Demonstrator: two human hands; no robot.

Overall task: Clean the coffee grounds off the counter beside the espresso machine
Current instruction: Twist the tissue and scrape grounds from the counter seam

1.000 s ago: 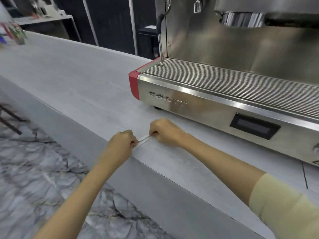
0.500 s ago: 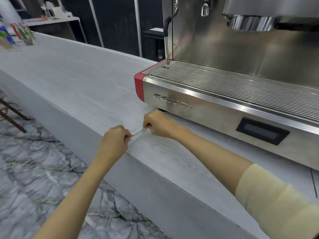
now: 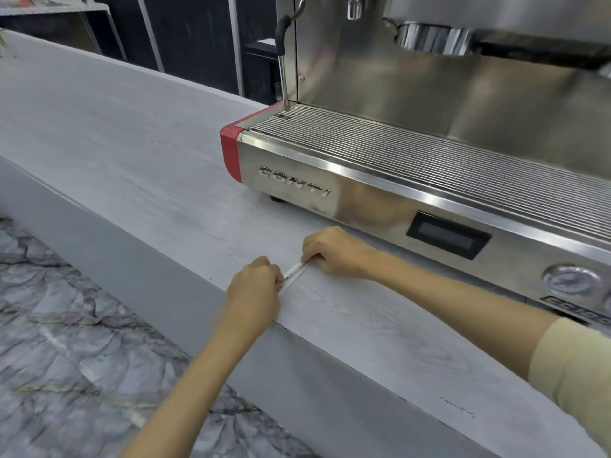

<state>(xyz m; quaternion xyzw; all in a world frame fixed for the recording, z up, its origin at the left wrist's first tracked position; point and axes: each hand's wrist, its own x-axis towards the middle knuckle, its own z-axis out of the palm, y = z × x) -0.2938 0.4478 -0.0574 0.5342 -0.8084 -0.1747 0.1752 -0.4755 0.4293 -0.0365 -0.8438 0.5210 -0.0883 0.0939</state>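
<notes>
A steel espresso machine point(image 3: 413, 180) with a red corner stands on the pale grey counter point(image 3: 132, 153). Both hands grip a thin white strip point(image 3: 295, 271), like a small packet or card, stood on edge on the counter in front of the machine. My left hand point(image 3: 254, 289) pinches its near end at the counter's front edge. My right hand point(image 3: 334, 252) pinches its far end. No coffee grounds show clearly on the grey surface.
The steam wand point(image 3: 284, 61) hangs at the machine's left side. The drip grate point(image 3: 429, 160) runs across the machine's front. Left of the machine the counter stretches far back. Below the counter edge lies a marbled floor point(image 3: 66, 342).
The view has shifted, so the hands and machine sit further right in frame. Both hands keep their pinch on the strip, still at the counter's front edge.
</notes>
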